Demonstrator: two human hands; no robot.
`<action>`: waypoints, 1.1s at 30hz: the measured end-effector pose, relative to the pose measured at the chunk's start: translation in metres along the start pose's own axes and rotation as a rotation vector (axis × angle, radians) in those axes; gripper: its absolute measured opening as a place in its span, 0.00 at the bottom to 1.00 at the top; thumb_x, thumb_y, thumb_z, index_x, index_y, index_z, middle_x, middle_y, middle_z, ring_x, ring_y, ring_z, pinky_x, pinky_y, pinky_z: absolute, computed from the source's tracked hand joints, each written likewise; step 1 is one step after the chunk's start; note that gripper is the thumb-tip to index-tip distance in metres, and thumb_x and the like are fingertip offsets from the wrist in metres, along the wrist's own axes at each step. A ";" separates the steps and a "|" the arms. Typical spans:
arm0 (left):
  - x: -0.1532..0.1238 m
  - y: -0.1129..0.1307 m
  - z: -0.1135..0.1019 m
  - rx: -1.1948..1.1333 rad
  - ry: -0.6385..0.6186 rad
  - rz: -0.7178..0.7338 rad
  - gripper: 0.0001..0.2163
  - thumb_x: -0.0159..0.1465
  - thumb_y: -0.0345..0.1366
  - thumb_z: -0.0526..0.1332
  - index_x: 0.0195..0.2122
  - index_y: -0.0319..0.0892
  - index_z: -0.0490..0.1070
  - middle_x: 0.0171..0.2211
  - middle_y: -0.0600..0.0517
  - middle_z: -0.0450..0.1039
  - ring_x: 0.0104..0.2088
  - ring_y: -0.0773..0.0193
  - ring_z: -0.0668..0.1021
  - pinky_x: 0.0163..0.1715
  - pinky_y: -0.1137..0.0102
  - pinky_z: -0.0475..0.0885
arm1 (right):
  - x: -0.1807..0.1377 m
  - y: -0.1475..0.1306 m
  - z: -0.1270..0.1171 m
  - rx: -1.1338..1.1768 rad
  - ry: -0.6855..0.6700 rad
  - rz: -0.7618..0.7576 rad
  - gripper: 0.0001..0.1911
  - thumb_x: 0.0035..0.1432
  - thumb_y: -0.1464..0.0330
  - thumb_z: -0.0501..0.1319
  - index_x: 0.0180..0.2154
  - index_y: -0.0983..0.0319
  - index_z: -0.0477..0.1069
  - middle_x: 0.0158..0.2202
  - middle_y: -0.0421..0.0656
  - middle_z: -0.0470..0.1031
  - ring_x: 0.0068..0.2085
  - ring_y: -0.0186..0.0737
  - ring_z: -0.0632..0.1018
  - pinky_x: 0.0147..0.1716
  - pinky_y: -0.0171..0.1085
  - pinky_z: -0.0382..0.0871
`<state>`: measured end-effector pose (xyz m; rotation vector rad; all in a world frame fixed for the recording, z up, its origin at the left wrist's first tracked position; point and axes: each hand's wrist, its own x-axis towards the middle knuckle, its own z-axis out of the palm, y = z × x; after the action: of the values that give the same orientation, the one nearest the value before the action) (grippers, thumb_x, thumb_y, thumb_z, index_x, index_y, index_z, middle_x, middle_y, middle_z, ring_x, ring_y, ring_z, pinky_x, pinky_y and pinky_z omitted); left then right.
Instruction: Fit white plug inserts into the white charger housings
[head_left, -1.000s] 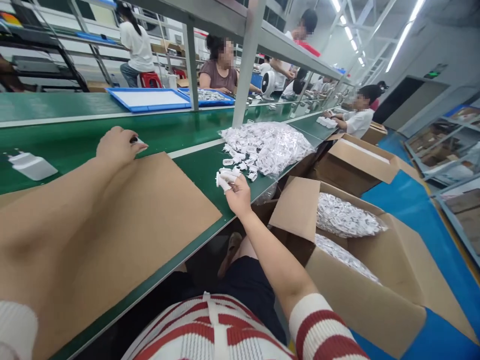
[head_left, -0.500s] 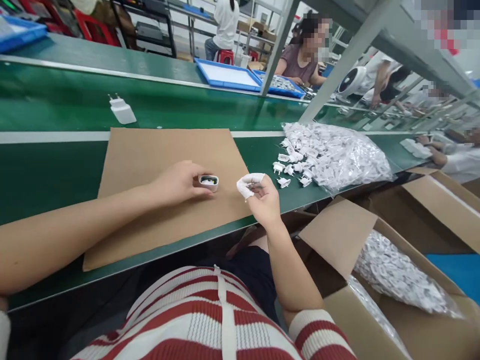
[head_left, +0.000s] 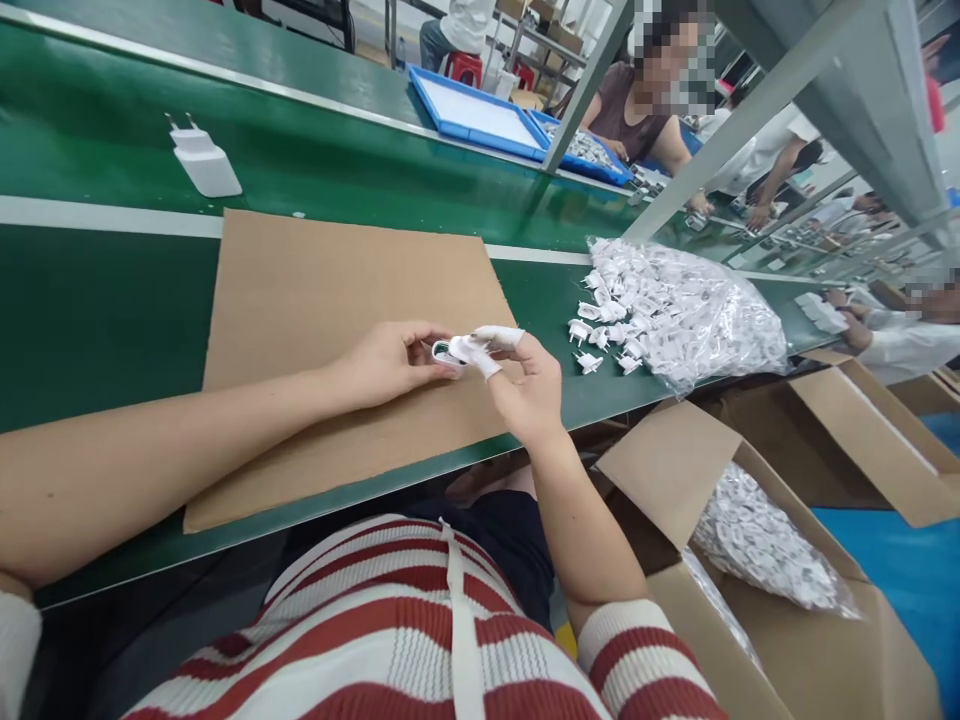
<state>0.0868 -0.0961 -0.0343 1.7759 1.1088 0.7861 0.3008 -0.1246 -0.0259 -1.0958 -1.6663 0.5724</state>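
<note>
My left hand (head_left: 390, 365) is closed around a white charger housing (head_left: 441, 352), whose open end faces right and shows a dark inside. White covers wrap the thumb and a fingertip of my right hand (head_left: 521, 375). Pinched between them is a small white plug cap (head_left: 466, 349), held against the housing's open end; whether it sits inside the rim I cannot tell. Both hands are above a flat cardboard sheet (head_left: 330, 280). To the right, loose white plug caps (head_left: 589, 362) with metal pins lie by a clear bag (head_left: 697, 310) full of them.
A white charger (head_left: 206, 165) with two pins lies on the green belt (head_left: 315, 180) beyond the cardboard. An open carton (head_left: 667, 470) at the lower right holds another bag of white parts (head_left: 772, 540). Blue trays (head_left: 480, 115) and a co-worker (head_left: 637, 100) are across the line.
My right hand has moved left, bringing the plug cap to the housing in my left hand. The view has shifted slightly.
</note>
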 end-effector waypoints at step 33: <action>0.001 0.008 -0.012 0.667 -0.025 0.272 0.22 0.71 0.56 0.57 0.34 0.41 0.76 0.32 0.47 0.75 0.33 0.57 0.75 0.30 0.66 0.59 | 0.021 0.001 0.004 -0.179 -0.281 -0.114 0.18 0.51 0.80 0.57 0.42 0.57 0.73 0.41 0.40 0.81 0.44 0.42 0.79 0.48 0.42 0.74</action>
<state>0.0802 -0.0928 -0.0220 2.5267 1.2141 0.5774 0.2959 -0.1054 -0.0184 -1.0756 -2.0429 0.5292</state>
